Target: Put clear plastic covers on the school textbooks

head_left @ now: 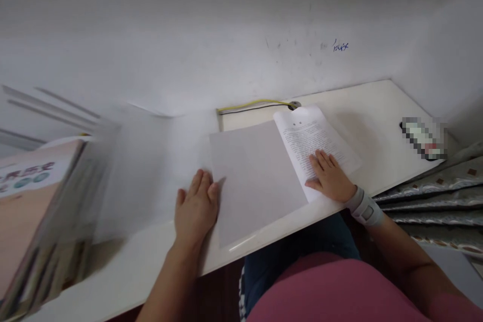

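Palm down and uncurled, the left hand (196, 207) rests at nine o'clock beside the grey sheet (258, 181), the right hand (329, 176) at three o'clock on the printed page (307, 138).

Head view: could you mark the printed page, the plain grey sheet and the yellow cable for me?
Printed page (305, 137): head view, on its block of text.
Plain grey sheet (258, 181): head view, middle of its bare face.
Yellow cable (259, 101): head view, midway along its visible length.
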`<act>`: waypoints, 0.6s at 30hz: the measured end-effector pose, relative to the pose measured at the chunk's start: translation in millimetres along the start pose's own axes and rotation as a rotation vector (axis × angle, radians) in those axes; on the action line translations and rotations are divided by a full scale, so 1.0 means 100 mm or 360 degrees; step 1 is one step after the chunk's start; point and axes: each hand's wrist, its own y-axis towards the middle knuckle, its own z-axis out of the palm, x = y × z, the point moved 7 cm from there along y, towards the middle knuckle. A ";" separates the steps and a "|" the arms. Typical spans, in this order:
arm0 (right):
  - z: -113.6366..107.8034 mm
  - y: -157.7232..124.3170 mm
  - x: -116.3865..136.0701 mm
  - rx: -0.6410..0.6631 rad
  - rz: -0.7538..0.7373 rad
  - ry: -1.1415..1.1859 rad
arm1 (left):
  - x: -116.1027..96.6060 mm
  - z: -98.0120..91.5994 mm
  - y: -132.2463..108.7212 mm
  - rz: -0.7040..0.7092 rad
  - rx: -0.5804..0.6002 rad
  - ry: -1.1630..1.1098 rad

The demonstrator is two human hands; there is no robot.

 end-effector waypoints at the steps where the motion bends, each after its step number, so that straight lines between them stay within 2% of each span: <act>1: -0.04 -0.02 -0.03 -0.0018 0.0002 -0.0020 | 0.00 0.00 0.00 0.0003 -0.0014 -0.0001; 5: -0.12 -0.08 -0.12 -0.0065 -0.0076 -0.0110 | 0.00 -0.01 0.01 -0.0026 -0.0015 -0.0006; 10: -0.12 -0.11 -0.15 -0.0097 -0.0153 -0.0167 | -0.02 -0.03 0.02 -0.0043 0.0005 0.0041; 18: -0.10 -0.22 -0.15 -0.0074 -0.0046 -0.0207 | -0.03 -0.04 0.01 -0.0005 0.0050 0.0090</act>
